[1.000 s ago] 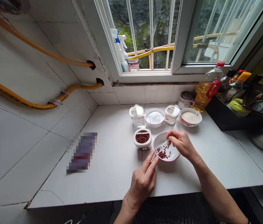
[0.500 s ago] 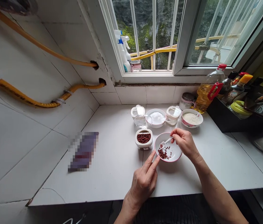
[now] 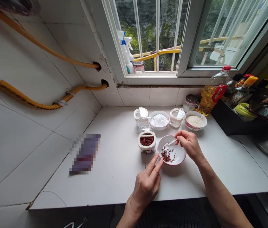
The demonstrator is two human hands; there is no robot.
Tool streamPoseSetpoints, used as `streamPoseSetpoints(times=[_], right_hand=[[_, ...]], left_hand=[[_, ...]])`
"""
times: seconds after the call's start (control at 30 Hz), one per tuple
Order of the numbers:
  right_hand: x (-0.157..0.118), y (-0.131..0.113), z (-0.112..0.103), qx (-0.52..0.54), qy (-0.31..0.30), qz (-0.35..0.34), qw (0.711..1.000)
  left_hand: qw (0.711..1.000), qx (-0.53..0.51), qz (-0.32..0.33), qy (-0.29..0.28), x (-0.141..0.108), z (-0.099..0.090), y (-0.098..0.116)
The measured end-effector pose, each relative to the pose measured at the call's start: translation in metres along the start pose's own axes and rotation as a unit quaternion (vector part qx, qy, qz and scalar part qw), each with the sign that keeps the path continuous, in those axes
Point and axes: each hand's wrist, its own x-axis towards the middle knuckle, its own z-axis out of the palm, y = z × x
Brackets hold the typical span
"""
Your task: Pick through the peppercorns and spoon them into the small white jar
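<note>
Pinched between the thumb and fingers of my right hand [image 3: 189, 146] is a small white spoon [image 3: 170, 143], its bowl end low inside a white bowl with a pink rim [image 3: 180, 155]. Dark red peppercorns [image 3: 167, 155] lie scattered in the bottom of that bowl. My left hand [image 3: 147, 183] rests its stretched index and middle fingers against the bowl's near left rim; its other fingers are bent. Just left of the bowl stands a white-rimmed seasoning jar [image 3: 147, 147], its clear lid up, full of the same peppercorns.
Behind stand a lidded jar [image 3: 140, 113], a bowl of white grains [image 3: 159, 126], another lidded jar [image 3: 177, 116] and a flowered bowl [image 3: 195, 127] with pale powder. At right are an oil bottle [image 3: 207, 98] and a black box [image 3: 226, 122] of bottles. A blurred purple packet [image 3: 85, 155] lies left.
Almost nothing differs. The view has shifted very slightly; both hands, the spoon and the peppercorns keep nearly the same places.
</note>
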Motion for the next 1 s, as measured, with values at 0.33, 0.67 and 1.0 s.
streamPoseSetpoints(times=[0.33,0.67,1.0], right_hand=[[0.003,-0.003,0.007,0.109,0.009,-0.035,0.993],[-0.014,-0.010,0.022,-0.145,0.000,-0.362,0.921],[-0.002,0.010,-0.006,-0.337,-0.059,-0.200,0.918]], left_hand=[[1.000,0.006,0.002,0.002,0.001,0.000,0.000],[1.000,0.012,0.002,0.004,0.000,0.001,-0.001],[1.000,0.009,0.001,-0.001,0.001,0.000,0.000]])
